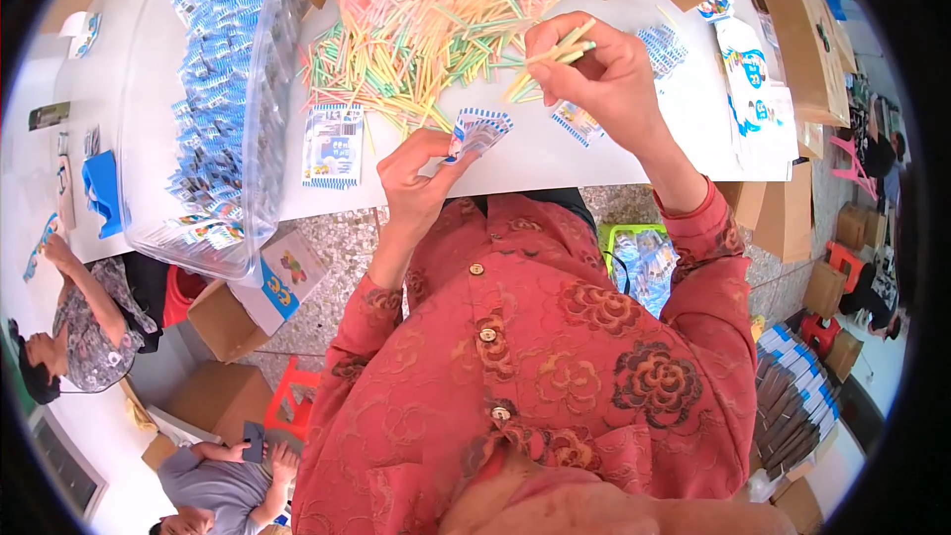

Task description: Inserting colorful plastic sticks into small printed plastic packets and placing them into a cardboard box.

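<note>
My left hand (416, 178) pinches a small blue-and-white striped packet (478, 132) whose wide end looks open. To its right and a little higher, my right hand (604, 69) grips a few thin pastel sticks (567, 53) in yellow and green. A large heap of pink, yellow and green sticks (426, 50) spreads over the far middle of the white table (416, 203). One flat packet (333, 146) lies left of my left hand. Another packet (578, 123) lies under my right wrist, partly hidden.
A clear plastic bin (260, 139) full of packets stands at the left. Cardboard boxes (807, 40) and a white printed bag (745, 79) are at the right. A green-rimmed basket (611, 248) sits below the table edge. Other people (84, 322) sit at the left and lower left.
</note>
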Demonstrator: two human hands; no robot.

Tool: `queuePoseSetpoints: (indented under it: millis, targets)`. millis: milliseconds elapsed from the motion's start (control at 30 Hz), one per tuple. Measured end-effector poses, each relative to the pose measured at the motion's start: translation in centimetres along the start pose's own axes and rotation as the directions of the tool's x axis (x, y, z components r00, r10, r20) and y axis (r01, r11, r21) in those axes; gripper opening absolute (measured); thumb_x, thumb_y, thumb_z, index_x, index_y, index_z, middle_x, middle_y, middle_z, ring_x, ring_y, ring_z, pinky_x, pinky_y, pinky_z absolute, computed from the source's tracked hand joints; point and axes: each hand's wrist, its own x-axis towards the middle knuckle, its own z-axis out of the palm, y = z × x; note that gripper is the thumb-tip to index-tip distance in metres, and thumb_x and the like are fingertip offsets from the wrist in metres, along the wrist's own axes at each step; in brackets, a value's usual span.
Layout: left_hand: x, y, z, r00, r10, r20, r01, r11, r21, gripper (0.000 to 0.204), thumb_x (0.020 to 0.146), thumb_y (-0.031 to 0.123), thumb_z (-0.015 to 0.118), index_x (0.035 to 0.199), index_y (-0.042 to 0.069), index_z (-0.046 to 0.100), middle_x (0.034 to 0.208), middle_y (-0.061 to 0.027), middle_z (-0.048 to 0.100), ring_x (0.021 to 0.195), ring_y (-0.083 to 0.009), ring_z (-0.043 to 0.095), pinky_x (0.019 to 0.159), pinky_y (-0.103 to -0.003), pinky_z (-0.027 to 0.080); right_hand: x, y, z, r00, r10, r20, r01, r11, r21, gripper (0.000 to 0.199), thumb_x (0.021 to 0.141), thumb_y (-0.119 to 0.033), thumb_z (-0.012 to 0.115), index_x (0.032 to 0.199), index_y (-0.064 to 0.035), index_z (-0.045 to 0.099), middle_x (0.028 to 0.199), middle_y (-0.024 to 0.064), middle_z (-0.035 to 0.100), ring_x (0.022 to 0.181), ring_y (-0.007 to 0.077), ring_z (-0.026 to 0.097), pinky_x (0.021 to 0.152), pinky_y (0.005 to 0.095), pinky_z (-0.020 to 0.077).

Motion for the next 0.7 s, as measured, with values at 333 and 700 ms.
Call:
queuePoseSetpoints:
  millis: [333,700]
  targets:
    - [0.3,0.0,0.5,0.999,0.039,0.013,-0.039,0.999,0.017,0.020,0.066,-0.009,0.075,0.079,-0.001,0.063,0.078,-0.0108,0.066,0.069,-0.0175,0.063,0.061,-0.027,0.048,-0.6,-0.2,-0.2,1.000,-0.012,0.007,0.011,0.997,0.075,0.012,0.084,-0.001,0.065,0.095,-0.0022,0.062,0.090,0.0041,0.062,0.065,0.0064,0.057,0.055,0.0193,0.0490]
    - [0.7,0.3,0.6,0.989,0.138,0.048,-0.140,0.989,0.054,0.022,0.064,-0.011,0.074,0.080,-0.002,0.062,0.079,-0.0121,0.066,0.069,-0.0209,0.063,0.061,-0.029,0.049,-0.5,1.3,0.3,0.991,0.135,0.011,-0.135,0.971,0.200,0.011,0.085,-0.005,0.066,0.095,-0.0032,0.063,0.089,0.0017,0.062,0.061,0.0056,0.055,0.054,0.0201,0.0486]
